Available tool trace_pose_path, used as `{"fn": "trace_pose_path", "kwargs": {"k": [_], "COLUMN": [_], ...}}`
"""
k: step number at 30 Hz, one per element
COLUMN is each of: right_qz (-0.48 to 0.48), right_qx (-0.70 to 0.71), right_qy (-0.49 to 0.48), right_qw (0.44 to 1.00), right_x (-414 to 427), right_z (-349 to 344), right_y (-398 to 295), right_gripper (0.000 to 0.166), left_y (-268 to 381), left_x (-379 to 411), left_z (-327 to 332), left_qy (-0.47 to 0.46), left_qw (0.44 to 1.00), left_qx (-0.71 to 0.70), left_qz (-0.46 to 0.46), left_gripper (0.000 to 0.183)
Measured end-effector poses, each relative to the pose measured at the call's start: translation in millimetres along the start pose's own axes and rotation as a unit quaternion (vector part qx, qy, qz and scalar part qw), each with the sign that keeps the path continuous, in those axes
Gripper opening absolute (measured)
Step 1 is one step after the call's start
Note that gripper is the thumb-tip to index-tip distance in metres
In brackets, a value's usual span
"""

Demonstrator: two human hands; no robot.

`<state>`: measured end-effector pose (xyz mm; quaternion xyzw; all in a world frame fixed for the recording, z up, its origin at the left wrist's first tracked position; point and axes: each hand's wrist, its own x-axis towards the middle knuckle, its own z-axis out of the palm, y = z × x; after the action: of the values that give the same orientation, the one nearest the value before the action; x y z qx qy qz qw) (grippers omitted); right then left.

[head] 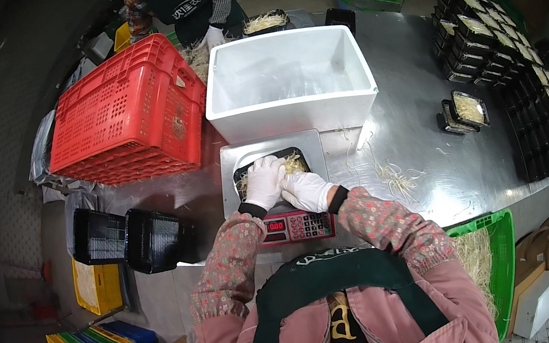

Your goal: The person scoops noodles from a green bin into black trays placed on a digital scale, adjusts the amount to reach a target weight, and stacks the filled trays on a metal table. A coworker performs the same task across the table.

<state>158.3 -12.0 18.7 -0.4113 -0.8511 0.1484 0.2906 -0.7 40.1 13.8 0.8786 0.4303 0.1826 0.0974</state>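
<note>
A black plastic tray (297, 153) of bean sprouts (295, 163) sits on the steel platform of a digital scale (320, 185). My left hand (262, 181), in a white glove, lies over the sprouts with its fingers towards the far rim. My right hand (306, 190), also gloved, meets it from the right at the tray's near side, its fingertips partly hidden by the left hand. Whether either hand grips any sprouts cannot be seen. The scale's red keypad panel (311, 225) with a lit display faces me below my wrists.
Beyond the scale stands a white foam box (292, 116), with red crates (124, 120) to its left. Stacked black trays (155, 240) lie at left, filled packs (547, 109) at right. Loose sprouts (398, 178) litter the steel table (403, 95). A co-worker (193, 8) stands opposite; a green crate (505, 263) is lower right.
</note>
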Motion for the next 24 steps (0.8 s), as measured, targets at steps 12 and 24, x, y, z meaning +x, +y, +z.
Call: {"fn": "trace_pose_path", "kwargs": {"k": [12, 24], "right_qz": [0.094, 0.118], "right_qx": [0.074, -0.138], "right_qy": [0.081, -0.024], "right_qw": [0.989, 0.983], "right_x": [11.4, 16.0], "right_z": [-70.5, 17.3], "right_y": [1.3, -12.4], "right_gripper": [0.025, 0.051], "left_y": [-13.5, -2.3], "left_x": [-44.6, -52.0], "left_z": [-34.1, -1.1], "left_qy": [0.248, 0.054], "left_qw": [0.935, 0.987], "left_qx": [-0.235, 0.097], "left_qz": [-0.101, -0.12], "left_gripper": [0.036, 0.041]}}
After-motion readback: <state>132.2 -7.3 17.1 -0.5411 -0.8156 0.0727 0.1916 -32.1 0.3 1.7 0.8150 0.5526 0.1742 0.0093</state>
